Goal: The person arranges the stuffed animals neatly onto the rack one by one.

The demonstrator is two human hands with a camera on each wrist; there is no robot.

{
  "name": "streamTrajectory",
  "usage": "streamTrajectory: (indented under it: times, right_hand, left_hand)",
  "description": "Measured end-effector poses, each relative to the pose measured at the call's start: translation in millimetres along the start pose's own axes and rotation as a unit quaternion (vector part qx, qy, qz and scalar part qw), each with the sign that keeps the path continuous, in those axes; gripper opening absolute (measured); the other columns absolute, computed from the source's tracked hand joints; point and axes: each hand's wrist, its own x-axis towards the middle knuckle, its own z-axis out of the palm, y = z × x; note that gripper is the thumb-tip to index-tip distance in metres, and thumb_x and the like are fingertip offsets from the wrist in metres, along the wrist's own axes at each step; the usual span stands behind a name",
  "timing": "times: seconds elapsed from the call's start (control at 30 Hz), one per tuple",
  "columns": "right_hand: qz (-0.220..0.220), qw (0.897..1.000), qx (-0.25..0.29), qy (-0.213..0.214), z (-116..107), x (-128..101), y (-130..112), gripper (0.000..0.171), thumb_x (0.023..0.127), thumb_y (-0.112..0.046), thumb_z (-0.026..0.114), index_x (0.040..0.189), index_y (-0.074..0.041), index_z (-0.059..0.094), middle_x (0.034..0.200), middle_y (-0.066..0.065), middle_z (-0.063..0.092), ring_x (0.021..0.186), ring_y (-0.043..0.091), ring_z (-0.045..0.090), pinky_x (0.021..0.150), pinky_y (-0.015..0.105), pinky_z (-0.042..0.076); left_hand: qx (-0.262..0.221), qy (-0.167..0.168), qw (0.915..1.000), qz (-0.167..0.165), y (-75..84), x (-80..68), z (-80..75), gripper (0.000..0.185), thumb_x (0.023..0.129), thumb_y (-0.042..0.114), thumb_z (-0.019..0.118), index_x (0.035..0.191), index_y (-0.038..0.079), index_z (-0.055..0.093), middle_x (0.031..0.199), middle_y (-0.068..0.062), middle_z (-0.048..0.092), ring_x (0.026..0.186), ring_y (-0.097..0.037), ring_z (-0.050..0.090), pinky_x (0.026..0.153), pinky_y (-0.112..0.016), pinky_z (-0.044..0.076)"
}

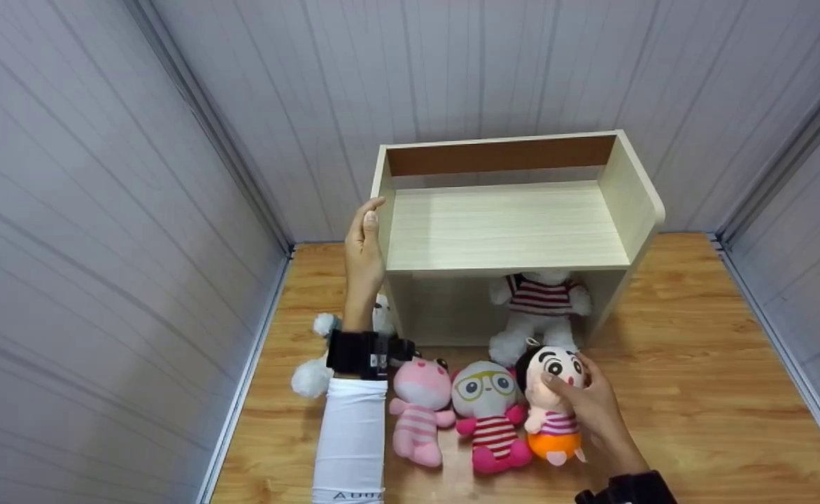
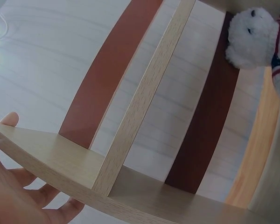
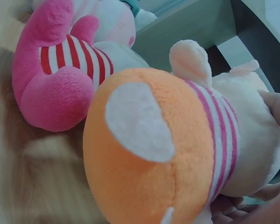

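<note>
The right hand [image 1: 597, 406] is pinching the orange-bottomed plush doll [image 1: 554, 418], near right, by its head, fingers seemingly behind; the left hand [image 1: 365, 260], fingers curled, is holding the pale wooden shelf [image 1: 508, 227] at left. Gentle pressure should be sufficing.

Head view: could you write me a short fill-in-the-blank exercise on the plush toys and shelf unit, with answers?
The right hand holds a black-haired plush doll whose round lower body is ____.
A grey-headed, bespectacled plush toy lies between that doll and a striped plush animal coloured mostly ____.
A white plush bear occupies not the upper but the ____ compartment of the pale wooden shelf unit.
Missing words: orange; pink; lower.
</note>
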Motion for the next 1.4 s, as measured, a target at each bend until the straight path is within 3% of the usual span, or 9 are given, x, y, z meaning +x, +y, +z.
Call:
streamTrajectory:
  times: [0.13, 0.3, 0.53, 0.73, 1.1, 1.4]
  right_hand:
    - [0.000, 1.000, -0.003, 0.004, 0, -2, -4, 0.097, 0.089, -0.035, 0.080, 0.161, -0.003, 0.023, 0.155, 0.027, 0.039, 0.135, 0.035, 0.047, 0.096, 0.021, 0.046]
    - [-0.007, 1.000, 0.002, 0.014, 0, -6, -11, 0.091, 0.090, -0.032, 0.080, 0.158, -0.001, 0.028, 0.152, 0.025, 0.043, 0.132, 0.033, 0.049, 0.088, 0.013, 0.046]
    - [-0.024, 0.999, 0.002, 0.023, 0, -11, -21, 0.087, 0.090, -0.031, 0.080, 0.154, 0.001, 0.030, 0.154, 0.026, 0.042, 0.136, 0.034, 0.046, 0.088, 0.008, 0.043]
    - [-0.041, 0.998, 0.016, 0.050, 1, -14, -25, 0.076, 0.090, -0.025, 0.080, 0.148, 0.000, 0.038, 0.146, 0.023, 0.050, 0.121, 0.021, 0.054, 0.085, 0.008, 0.046]
    - [-0.066, 0.995, 0.033, 0.068, -2, -19, -41, 0.075, 0.089, -0.021, 0.081, 0.148, -0.001, 0.039, 0.145, 0.022, 0.051, 0.102, -0.002, 0.056, 0.087, 0.010, 0.048]
    - [-0.091, 0.990, 0.065, 0.090, -2, -21, -50, 0.068, 0.087, -0.012, 0.081, 0.142, -0.001, 0.044, 0.126, 0.008, 0.058, 0.103, 0.001, 0.058, 0.088, 0.011, 0.050]
  left_hand:
    - [0.001, 0.001, 1.0000, 0.001, -0.9, 0.0, 0.1, 0.038, 0.112, 0.021, 0.036, 0.139, 0.007, 0.059, 0.150, -0.011, 0.056, 0.146, -0.025, 0.044, 0.121, -0.043, 0.034]
    - [0.001, 0.000, 1.0000, 0.002, -1.1, 0.3, 0.1, 0.038, 0.112, 0.021, 0.037, 0.139, 0.007, 0.059, 0.150, -0.011, 0.056, 0.147, -0.025, 0.044, 0.122, -0.043, 0.033]
    - [-0.004, 0.001, 1.0000, 0.001, -0.8, 0.9, -0.2, 0.038, 0.112, 0.021, 0.036, 0.138, 0.006, 0.060, 0.149, -0.013, 0.056, 0.147, -0.026, 0.043, 0.122, -0.044, 0.033]
    - [0.005, 0.002, 1.0000, -0.004, -1.2, -0.5, -0.6, 0.038, 0.112, 0.022, 0.036, 0.139, 0.008, 0.060, 0.151, -0.011, 0.055, 0.147, -0.025, 0.043, 0.122, -0.043, 0.032]
    - [0.007, 0.000, 0.9999, -0.008, -1.0, -0.5, -1.8, 0.039, 0.112, 0.025, 0.036, 0.140, 0.010, 0.059, 0.153, -0.009, 0.053, 0.149, -0.025, 0.041, 0.123, -0.043, 0.031]
    - [0.006, 0.001, 1.0000, -0.007, -1.5, 0.2, -0.9, 0.039, 0.112, 0.024, 0.036, 0.140, 0.008, 0.058, 0.153, -0.010, 0.053, 0.149, -0.026, 0.041, 0.123, -0.045, 0.031]
